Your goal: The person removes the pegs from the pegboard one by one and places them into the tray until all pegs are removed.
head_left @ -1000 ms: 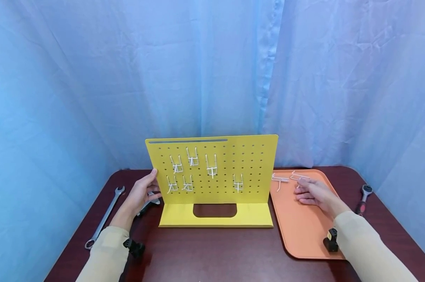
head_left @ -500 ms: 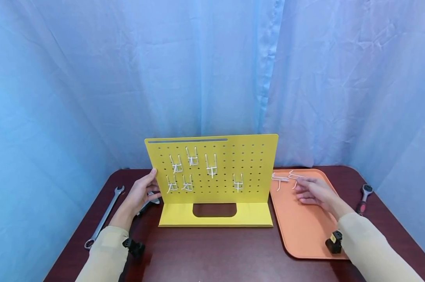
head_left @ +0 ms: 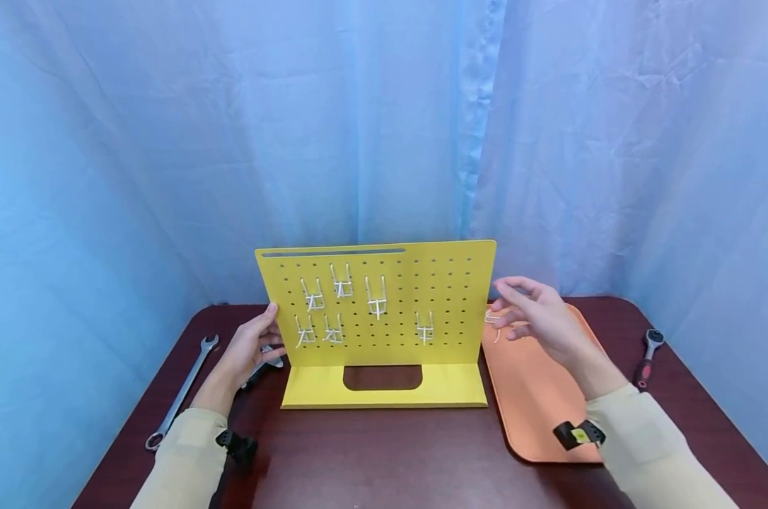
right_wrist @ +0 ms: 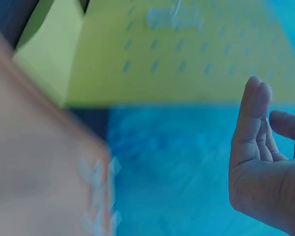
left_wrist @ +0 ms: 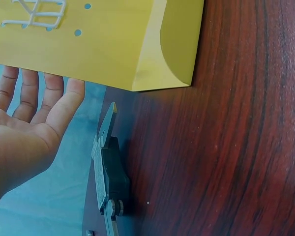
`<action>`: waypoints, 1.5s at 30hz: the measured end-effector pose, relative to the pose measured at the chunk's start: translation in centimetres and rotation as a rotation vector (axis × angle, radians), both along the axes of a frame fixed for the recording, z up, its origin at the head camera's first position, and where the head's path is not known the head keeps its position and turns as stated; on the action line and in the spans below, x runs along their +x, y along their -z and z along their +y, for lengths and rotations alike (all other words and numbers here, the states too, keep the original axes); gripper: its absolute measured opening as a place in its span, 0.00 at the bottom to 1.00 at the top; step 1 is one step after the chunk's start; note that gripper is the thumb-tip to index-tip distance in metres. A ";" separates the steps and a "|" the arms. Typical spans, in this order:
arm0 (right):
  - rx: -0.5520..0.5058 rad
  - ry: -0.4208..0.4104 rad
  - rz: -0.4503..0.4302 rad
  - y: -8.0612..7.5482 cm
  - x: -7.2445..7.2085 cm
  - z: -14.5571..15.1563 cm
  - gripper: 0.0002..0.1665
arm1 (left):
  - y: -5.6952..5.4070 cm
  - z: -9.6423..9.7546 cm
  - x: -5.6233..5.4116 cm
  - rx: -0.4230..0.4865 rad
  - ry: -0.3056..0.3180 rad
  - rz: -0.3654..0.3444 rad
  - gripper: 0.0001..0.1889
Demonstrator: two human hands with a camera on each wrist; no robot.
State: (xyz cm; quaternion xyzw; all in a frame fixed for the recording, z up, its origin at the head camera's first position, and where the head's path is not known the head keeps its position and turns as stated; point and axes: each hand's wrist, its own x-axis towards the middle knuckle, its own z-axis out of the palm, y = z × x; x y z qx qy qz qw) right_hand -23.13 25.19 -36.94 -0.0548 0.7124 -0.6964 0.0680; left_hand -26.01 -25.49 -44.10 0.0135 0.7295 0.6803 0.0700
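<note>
A yellow pegboard (head_left: 384, 304) stands on the table, several white wire hooks (head_left: 377, 305) fixed in its holes. My left hand (head_left: 249, 348) holds its left edge; in the left wrist view the fingers (left_wrist: 28, 96) reach behind that edge. My right hand (head_left: 543, 318) is raised off the orange tray (head_left: 530, 403), near the board's right edge. The right wrist view shows its fingers (right_wrist: 246, 132) nearly straight with nothing between them and the thumb. Loose white hooks (right_wrist: 96, 179) lie in the tray, partly hidden behind the right hand in the head view.
A combination wrench (head_left: 183, 392) lies at the table's left. A dark-handled tool (left_wrist: 108, 167) with a metal tip is beside the board, behind the left hand. On the right, past the tray, is a ratchet (head_left: 648, 359). A pale blue curtain (head_left: 358, 127) hangs behind the table.
My right hand has let go of the hook in the tray, risen and moved left toward the board. My left hand keeps its place on the board's edge; the head view has shifted slightly.
</note>
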 end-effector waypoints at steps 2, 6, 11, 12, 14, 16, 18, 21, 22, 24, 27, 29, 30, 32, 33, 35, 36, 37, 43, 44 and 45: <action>0.009 -0.037 0.028 -0.8 0.5 -2.1 0.28 | -0.1 -0.1 0.0 0.001 -0.004 0.000 0.34; 0.042 -0.155 0.026 -1.7 1.0 -5.9 0.32 | -0.2 -0.1 0.1 0.002 -0.004 -0.005 0.35; 0.053 -0.276 -0.025 -1.6 0.8 -9.7 0.33 | -0.3 0.0 0.2 -0.003 -0.008 -0.010 0.36; 0.054 -0.285 -0.034 -1.5 0.7 -10.3 0.33 | -0.2 0.1 0.1 -0.002 -0.008 -0.013 0.36; 0.056 -0.297 -0.056 -1.1 0.5 -11.3 0.32 | -0.1 0.1 0.1 0.001 -0.010 -0.021 0.36; 0.043 -0.313 -0.091 -0.6 0.2 -12.3 0.32 | 0.0 0.2 -0.1 0.003 -0.019 -0.030 0.37; 0.023 -0.334 -0.123 -0.1 0.0 -13.0 0.32 | 0.1 0.2 0.0 0.006 -0.024 -0.037 0.38; -0.022 -0.360 -0.171 0.5 -0.2 -13.8 0.32 | 0.2 0.4 0.0 0.010 -0.026 -0.039 0.38; -0.034 -0.365 -0.180 0.6 -0.3 -13.9 0.32 | 0.2 0.4 0.0 0.011 -0.025 -0.039 0.38; -0.057 -0.373 -0.199 0.7 -0.4 -14.3 0.33 | 0.3 0.4 0.0 0.011 -0.027 -0.040 0.38; -0.085 -0.383 -0.217 0.7 -0.7 -14.7 0.34 | 0.3 0.3 0.0 0.002 -0.028 -0.036 0.38; -0.100 -0.385 -0.228 0.7 -0.9 -15.1 0.35 | 0.3 0.2 0.1 -0.002 -0.029 -0.035 0.38; -0.107 -0.386 -0.233 0.7 -1.0 -15.3 0.35 | 0.3 0.2 0.1 -0.003 -0.029 -0.035 0.38; -0.125 -0.380 -0.237 0.7 -1.0 -15.7 0.34 | 0.3 0.1 0.2 -0.005 -0.029 -0.037 0.38; -0.129 -0.374 -0.235 0.7 -0.9 -15.9 0.33 | 0.2 0.0 0.2 -0.004 -0.029 -0.040 0.38; -0.142 -0.369 -0.231 0.6 -0.8 -16.2 0.31 | 0.2 0.0 0.3 -0.003 -0.033 -0.043 0.38; -0.149 -0.368 -0.229 0.5 -0.7 -16.3 0.30 | 0.2 0.0 0.4 -0.003 -0.034 -0.043 0.38; -0.153 -0.367 -0.225 0.4 -0.7 -16.4 0.30 | 0.1 -0.1 0.4 -0.004 -0.034 -0.042 0.38; -0.148 -0.384 -0.222 -0.1 -0.9 -16.9 0.30 | 0.1 -0.2 0.4 0.000 -0.040 -0.044 0.37; -0.148 -0.388 -0.223 -0.1 -0.9 -16.9 0.30 | 0.1 -0.2 0.4 0.001 -0.041 -0.047 0.38; -0.149 -0.390 -0.226 -0.1 -1.0 -17.0 0.30 | 0.1 -0.2 0.4 0.000 -0.042 -0.048 0.38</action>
